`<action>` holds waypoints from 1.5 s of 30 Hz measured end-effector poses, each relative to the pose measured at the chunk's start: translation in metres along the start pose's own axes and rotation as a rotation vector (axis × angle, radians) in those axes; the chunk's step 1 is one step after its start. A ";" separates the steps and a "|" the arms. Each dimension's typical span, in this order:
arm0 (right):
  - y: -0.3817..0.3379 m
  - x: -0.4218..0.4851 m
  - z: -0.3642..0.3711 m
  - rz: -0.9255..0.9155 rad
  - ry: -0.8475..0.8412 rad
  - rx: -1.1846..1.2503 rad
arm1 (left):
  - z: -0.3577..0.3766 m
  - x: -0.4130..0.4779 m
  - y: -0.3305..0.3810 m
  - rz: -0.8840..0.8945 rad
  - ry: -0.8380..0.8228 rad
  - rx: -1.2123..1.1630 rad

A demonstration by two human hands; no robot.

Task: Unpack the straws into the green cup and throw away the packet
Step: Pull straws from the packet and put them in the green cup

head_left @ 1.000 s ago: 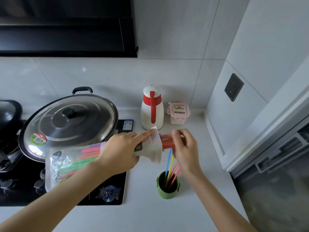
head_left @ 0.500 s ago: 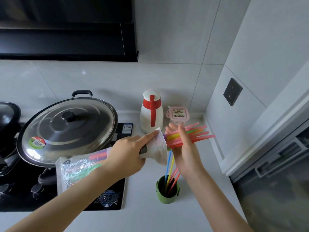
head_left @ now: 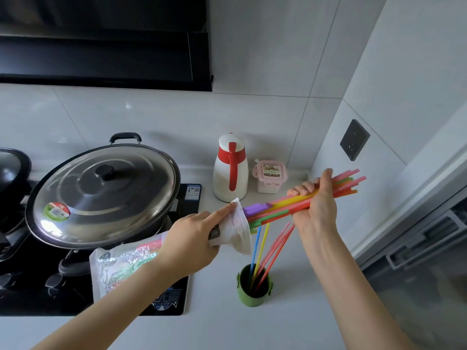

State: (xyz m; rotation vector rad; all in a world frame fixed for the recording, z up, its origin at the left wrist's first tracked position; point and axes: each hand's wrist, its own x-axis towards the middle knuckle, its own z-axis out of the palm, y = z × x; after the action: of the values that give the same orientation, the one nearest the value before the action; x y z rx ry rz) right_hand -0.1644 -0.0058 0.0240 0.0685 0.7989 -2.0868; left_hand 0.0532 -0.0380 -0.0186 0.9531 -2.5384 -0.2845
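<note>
One green cup (head_left: 254, 290) on worktop (head_left: 252, 329), about five straws inside. Left hand (head_left: 192, 242) grips one packet (head_left: 121, 269); right hand (head_left: 316, 210) clasps one straw bundle (head_left: 278, 208).

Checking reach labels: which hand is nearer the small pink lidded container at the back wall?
Right. The right hand, gripping the bundle of coloured straws, is just right of and in front of the pink lidded container. The left hand, holding the clear plastic packet, sits farther left and nearer the camera.

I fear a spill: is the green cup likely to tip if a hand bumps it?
Probably yes. The green cup looks small and light, and the straws in the cup stand far above its rim and lean, so it seems top-heavy. It stands free on the counter.
</note>
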 end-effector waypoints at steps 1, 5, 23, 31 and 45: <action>-0.003 0.001 0.001 -0.017 0.010 -0.009 | 0.001 0.000 0.000 -0.002 0.004 -0.004; -0.003 -0.002 0.007 -0.054 -0.033 -0.065 | 0.002 0.001 0.006 -0.003 0.035 -0.021; -0.077 -0.020 0.121 -0.354 -0.368 -0.243 | -0.018 0.028 0.010 -0.086 0.281 -0.126; -0.113 -0.015 0.092 -0.429 -0.242 -0.160 | -0.019 0.016 -0.013 -0.277 0.207 -0.188; 0.033 -0.014 -0.061 -0.307 -0.288 -0.906 | -0.015 -0.002 -0.018 -0.257 0.087 -0.104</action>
State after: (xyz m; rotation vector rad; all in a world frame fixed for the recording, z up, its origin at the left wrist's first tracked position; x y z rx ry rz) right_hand -0.1452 0.0250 -0.0373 -0.8664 1.5534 -1.7520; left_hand 0.0721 -0.0507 -0.0118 1.2231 -2.2990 -0.4352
